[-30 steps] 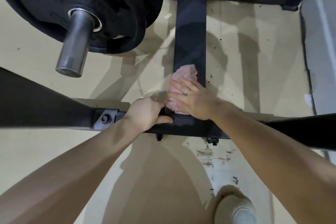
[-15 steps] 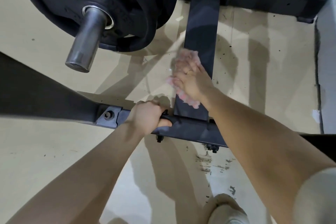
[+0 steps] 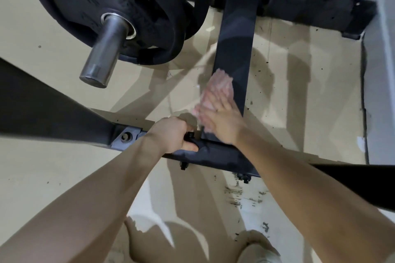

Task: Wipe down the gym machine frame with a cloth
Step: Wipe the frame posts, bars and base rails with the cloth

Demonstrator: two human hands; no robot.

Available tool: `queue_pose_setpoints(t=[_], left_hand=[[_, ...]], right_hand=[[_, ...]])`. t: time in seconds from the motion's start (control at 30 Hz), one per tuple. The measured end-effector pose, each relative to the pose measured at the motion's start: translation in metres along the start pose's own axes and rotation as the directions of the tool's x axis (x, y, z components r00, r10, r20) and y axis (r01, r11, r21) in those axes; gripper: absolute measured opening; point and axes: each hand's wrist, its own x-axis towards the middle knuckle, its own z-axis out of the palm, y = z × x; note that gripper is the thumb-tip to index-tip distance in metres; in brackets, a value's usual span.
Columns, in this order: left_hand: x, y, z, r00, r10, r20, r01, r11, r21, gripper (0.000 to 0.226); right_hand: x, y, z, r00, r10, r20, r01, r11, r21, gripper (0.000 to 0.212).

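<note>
Near the middle of the scene, the right hand (image 3: 215, 113) lies flat on a pink cloth (image 3: 220, 87), its fingers (image 3: 205, 111) stretched out side by side and pressing the cloth against the left edge of a dark flat bar (image 3: 235, 49) of the gym machine frame. That bar runs from near to far above the beige floor (image 3: 42, 177). Hand and cloth are blurred, so finer detail of the grip cannot be told. The cloth pokes out beyond the fingertips on the far side. Just to the left, the left hand (image 3: 173, 134) is curled around the frame's near crossbar (image 3: 213, 153), fingers wrapped over the top and the thumb on the near face, beside a bolted joint (image 3: 126, 136). Far and to the left, black weight plates (image 3: 106, 6) sit on a steel sleeve (image 3: 102, 53) that points toward the viewer. A light shoe (image 3: 256, 247) shows at the near edge.
</note>
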Motion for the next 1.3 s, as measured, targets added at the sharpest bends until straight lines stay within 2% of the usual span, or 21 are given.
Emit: queue_pose_setpoints(t=[0.1,0.13,0.23,0.3,0.37,0.43,0.47,0.5,0.57,0.67,0.73,0.8,0.87,0.93,0.97,1.1,1.23,1.3], left_hand=[[0.002,-0.004,-0.002,0.999,0.041,0.023,-0.041,0.999,0.01,0.055],[0.003,-0.003,-0.003,0.999,0.037,0.027,-0.037,0.999,0.027,0.053],[0.005,0.0,-0.005,1.0,0.002,0.029,-0.004,0.999,0.054,0.056],[0.008,0.001,-0.006,0.999,-0.038,0.006,0.038,0.999,0.001,0.06],[0.011,0.002,-0.004,0.997,-0.04,-0.061,0.042,0.999,0.031,0.056],[0.016,0.003,-0.002,0.99,-0.018,-0.141,0.027,0.998,0.061,0.052],[0.02,0.004,-0.002,0.985,-0.007,-0.172,0.01,1.0,0.014,0.056],[0.024,0.005,-0.002,0.982,-0.006,-0.186,-0.004,0.998,-0.056,0.065],[0.035,0.008,-0.005,0.979,-0.024,-0.203,-0.011,0.985,-0.171,0.079],[0.048,0.013,-0.005,0.983,-0.004,-0.184,-0.026,0.987,-0.159,0.086],[0.054,0.013,-0.006,0.988,0.011,-0.156,-0.037,0.986,-0.165,0.091],[0.059,0.011,-0.009,0.987,0.012,-0.161,-0.047,0.976,-0.215,0.096],[0.066,0.008,-0.014,0.983,-0.015,-0.181,-0.043,0.948,-0.315,0.104],[0.075,0.007,-0.015,0.978,-0.045,-0.202,-0.044,0.908,-0.416,0.108],[0.08,0.007,-0.015,0.976,-0.057,-0.209,-0.047,0.886,-0.461,0.107],[0.093,0.01,-0.014,0.976,-0.056,-0.209,-0.084,0.79,-0.607,0.087],[0.098,0.009,-0.013,0.983,-0.062,-0.174,-0.072,0.737,-0.672,0.08],[0.1,0.008,-0.012,0.984,-0.079,-0.158,-0.057,0.703,-0.708,0.079]], right_hand=[[-0.017,0.014,-0.001,0.997,-0.063,0.037,0.062,0.998,0.022,0.058],[-0.01,0.023,-0.005,1.0,-0.015,0.017,0.015,1.0,0.016,0.059],[0.024,0.05,0.0,0.962,0.273,-0.013,-0.271,0.96,0.073,0.061],[0.029,0.048,0.01,0.927,0.371,-0.052,-0.36,0.921,0.15,0.066],[0.01,0.028,0.02,0.916,0.391,-0.089,-0.369,0.908,0.197,0.066],[-0.017,0.014,0.022,0.936,0.353,-0.018,-0.336,0.905,0.262,0.064],[-0.023,0.016,0.024,0.943,0.331,0.016,-0.322,0.904,0.283,0.063],[-0.021,0.02,0.023,0.948,0.318,-0.014,-0.303,0.915,0.265,0.062],[0.003,0.035,0.015,0.944,0.311,-0.114,-0.286,0.939,0.19,0.066],[0.047,0.054,-0.009,0.907,0.42,-0.007,-0.407,0.883,0.232,0.063],[0.048,0.052,-0.021,0.888,0.458,-0.034,-0.439,0.87,0.224,0.062],[0.03,0.042,-0.009,0.916,0.39,-0.096,-0.362,0.905,0.223,0.06],[0.01,0.032,0.011,0.946,0.311,-0.091,-0.286,0.933,0.217,0.062],[0.016,0.042,0.016,0.95,0.3,-0.092,-0.275,0.937,0.217,0.065],[0.029,0.049,0.011,0.939,0.331,-0.096,-0.304,0.926,0.223,0.062],[0.06,0.059,-0.02,0.863,0.499,-0.081,-0.393,0.763,0.513,0.075],[0.02,0.04,0.002,0.855,0.517,-0.046,-0.355,0.647,0.675,0.08],[0.016,0.044,0.005,0.867,0.49,-0.092,-0.333,0.706,0.625,0.081]])
